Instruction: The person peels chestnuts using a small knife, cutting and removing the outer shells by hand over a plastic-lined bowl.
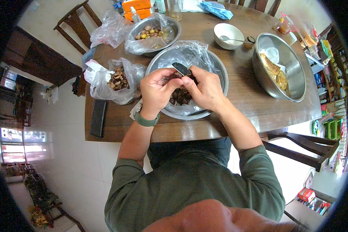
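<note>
On the wooden table (239, 104), a black phone (99, 119) lay near the left corner; toward the far side stood orange boxes (138, 5), a small clear bottle (135, 16) just in front of them, and a blue packet (217, 10). To the right, a white bowl (229, 45) held a spoon (237, 40) with its handle over the rim, and a large metal bowl (260, 79) held yellow-brown pieces, identity unclear. Surroundings noted: a wooden chair (74, 26) at upper left, crowded shelves (338, 73) at right, a red box (306, 195) at lower right, and a bright window (9, 141) at far left.
</note>
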Motion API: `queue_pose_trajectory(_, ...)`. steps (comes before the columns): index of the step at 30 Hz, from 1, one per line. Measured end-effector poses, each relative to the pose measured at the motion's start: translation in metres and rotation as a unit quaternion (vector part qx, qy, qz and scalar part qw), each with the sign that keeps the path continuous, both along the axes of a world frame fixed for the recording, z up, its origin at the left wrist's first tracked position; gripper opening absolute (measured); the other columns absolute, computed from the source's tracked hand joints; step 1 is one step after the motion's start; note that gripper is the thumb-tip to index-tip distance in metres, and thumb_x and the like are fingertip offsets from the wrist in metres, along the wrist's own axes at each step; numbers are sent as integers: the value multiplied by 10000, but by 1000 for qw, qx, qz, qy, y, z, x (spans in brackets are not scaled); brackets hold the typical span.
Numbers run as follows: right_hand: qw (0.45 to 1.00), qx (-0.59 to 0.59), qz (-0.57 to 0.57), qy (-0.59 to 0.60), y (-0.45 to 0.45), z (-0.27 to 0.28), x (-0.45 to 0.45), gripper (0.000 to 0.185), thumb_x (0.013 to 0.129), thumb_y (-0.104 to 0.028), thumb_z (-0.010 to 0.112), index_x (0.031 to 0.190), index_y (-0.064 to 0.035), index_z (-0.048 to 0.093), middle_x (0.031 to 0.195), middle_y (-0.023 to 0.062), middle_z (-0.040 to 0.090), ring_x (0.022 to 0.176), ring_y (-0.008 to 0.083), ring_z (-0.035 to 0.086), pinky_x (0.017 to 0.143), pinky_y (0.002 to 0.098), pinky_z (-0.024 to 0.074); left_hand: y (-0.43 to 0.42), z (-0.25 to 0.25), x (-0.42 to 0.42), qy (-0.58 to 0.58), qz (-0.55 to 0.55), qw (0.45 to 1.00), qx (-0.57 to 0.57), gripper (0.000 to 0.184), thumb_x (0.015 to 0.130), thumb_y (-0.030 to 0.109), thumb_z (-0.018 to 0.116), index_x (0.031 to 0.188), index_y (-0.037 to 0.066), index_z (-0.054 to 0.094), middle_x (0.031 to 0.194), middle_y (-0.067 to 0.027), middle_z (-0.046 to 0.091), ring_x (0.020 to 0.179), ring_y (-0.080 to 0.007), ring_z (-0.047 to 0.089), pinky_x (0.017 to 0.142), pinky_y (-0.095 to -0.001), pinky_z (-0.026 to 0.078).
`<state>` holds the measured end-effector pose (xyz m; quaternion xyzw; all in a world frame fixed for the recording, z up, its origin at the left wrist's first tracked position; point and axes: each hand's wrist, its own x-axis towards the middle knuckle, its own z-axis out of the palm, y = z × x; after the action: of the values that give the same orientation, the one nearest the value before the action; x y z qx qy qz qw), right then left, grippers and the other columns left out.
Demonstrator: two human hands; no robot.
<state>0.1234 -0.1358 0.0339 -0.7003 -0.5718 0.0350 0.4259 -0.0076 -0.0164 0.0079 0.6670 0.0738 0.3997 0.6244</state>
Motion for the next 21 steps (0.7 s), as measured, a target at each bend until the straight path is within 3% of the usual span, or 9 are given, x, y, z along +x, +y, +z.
queue_pose_trajectory(16,999,21,36,20,-2,1,5,334,870,-364,642,876,-41,561,733,205,620,707,416,621,616,471,477,1,-1,4,-52,-5,999,12,329,863,23,704,1162,-62,595,1103,-104,645,994,-149,617,846,-269,519)
queue_pose_trajectory(21,990,87,61,97,-4,-3,9,331,861,-342,662,911,-25,585,744,180,605,672,337,607,621,392,481,-1,7,5,-45,-14,999,17,321,858,-66,659,1173,-50,596,1180,-127,617,1080,-178,599,888,-284,527)
